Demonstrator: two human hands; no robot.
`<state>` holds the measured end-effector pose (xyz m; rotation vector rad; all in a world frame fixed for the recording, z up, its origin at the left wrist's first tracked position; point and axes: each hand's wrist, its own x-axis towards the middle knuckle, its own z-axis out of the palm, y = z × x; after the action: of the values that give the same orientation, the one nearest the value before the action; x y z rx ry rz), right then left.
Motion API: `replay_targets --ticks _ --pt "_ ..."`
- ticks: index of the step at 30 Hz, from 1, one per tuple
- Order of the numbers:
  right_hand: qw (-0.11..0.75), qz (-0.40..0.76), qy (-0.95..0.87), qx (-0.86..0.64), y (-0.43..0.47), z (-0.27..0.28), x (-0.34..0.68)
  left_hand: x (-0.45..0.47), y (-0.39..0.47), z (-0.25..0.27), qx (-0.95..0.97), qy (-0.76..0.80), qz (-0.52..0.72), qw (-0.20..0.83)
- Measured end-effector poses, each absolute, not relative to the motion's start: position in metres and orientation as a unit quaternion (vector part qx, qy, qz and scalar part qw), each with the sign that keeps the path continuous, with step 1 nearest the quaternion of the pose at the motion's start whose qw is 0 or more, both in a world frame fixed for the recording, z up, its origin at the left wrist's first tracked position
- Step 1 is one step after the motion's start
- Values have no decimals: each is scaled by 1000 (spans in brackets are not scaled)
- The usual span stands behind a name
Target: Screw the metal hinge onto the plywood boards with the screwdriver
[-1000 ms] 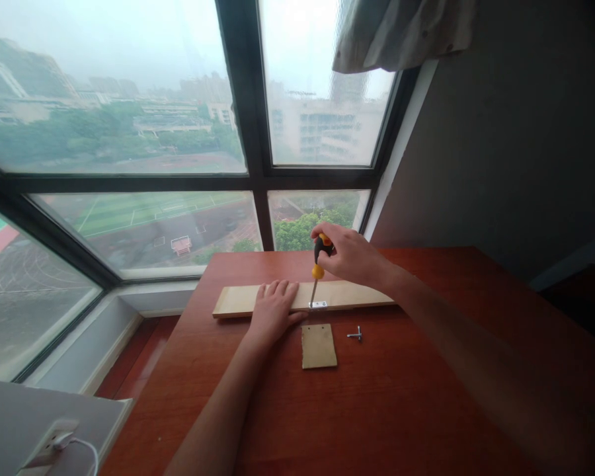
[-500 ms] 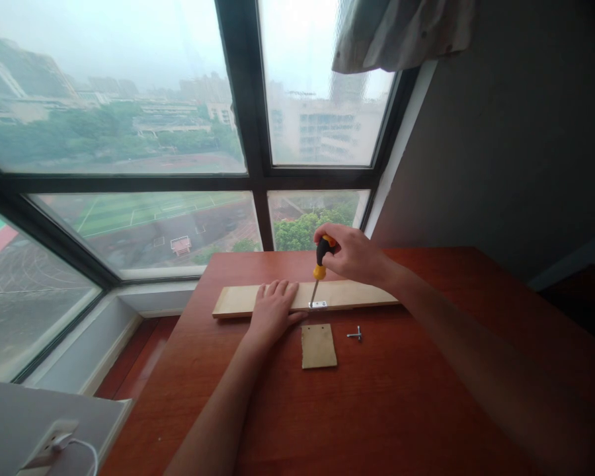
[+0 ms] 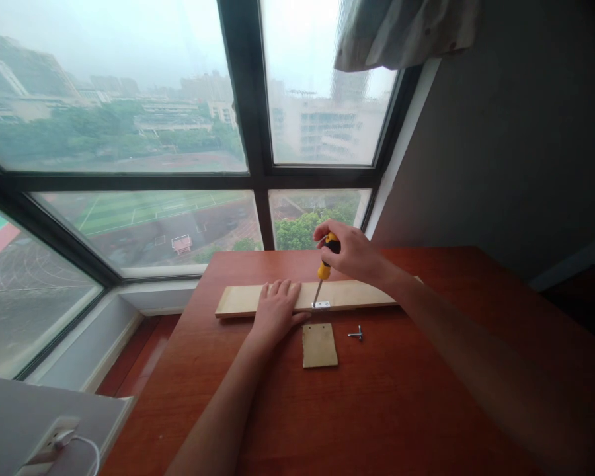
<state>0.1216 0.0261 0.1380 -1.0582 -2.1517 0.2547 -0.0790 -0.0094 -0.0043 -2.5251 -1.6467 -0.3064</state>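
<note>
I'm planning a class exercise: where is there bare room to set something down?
The reddish wooden table is bare between the forearms, nearer than the squarish tan board and silvery screws; left of the left one; and narrowly behind the long pale wooden plank. Crowded: around the silvery metal plate, by the left hand, right hand and yellow-black screwdriver.

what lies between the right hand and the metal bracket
In the head view, the yellow-and-black screwdriver spans that gap, slanting from the right hand down to the metal bracket.
</note>
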Motion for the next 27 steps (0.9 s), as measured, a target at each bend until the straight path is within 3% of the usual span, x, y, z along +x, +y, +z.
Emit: replay_targets --ticks 6,17,23,27 --pt "258 -20 -819 -512 21 143 118 -78 -10 -4 -833 -541 -103 57" --pt "297 121 -865 -386 22 144 129 -78 -9 -4 -832 -543 -109 45" --pt "251 3 -835 -489 19 144 123 -78 -9 -4 -833 -540 -113 43" --pt "272 13 -841 -468 23 144 123 -78 -9 -3 -830 -545 -112 36"
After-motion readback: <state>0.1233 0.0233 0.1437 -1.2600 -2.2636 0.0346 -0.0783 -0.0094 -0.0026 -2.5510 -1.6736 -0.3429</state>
